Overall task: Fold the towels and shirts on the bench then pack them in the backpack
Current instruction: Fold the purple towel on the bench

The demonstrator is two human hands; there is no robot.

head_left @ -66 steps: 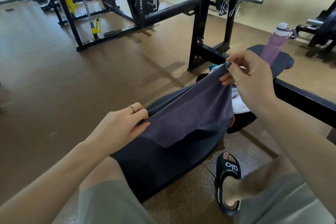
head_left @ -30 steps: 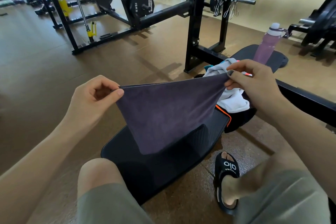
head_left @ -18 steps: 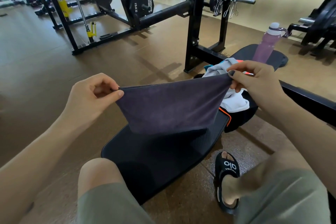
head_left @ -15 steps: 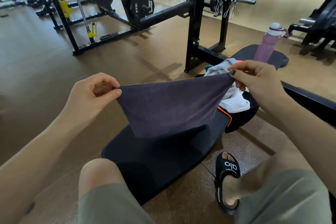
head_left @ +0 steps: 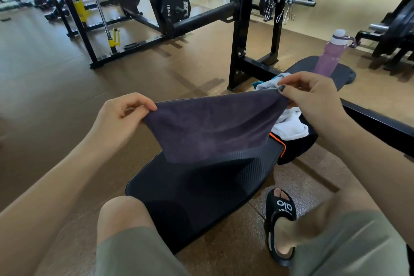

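Two hands are working one purple towel (head_left: 210, 127): I am pinching its upper left corner between thumb and curled fingers of my left hand (head_left: 121, 119), and my right hand (head_left: 313, 98) is pinching the opposite upper corner the same way, each grip closed tight on cloth. Towel is hanging stretched between both grips, doubled over, its lower edge sagging down to just meet the black padded tabletop (head_left: 201, 192); whether it is actually touching the pad, I cannot tell. Beyond my right hand, a heap of white and light blue laundry (head_left: 289, 125) is lying on a dark backpack with orange trim (head_left: 291, 148) at the far part of the tabletop. Pink water bottle (head_left: 329, 56) is standing upright on the next pad further back. I am sitting astride, knees either side, one black sandal (head_left: 280, 210) on the brown floor (head_left: 56, 96).
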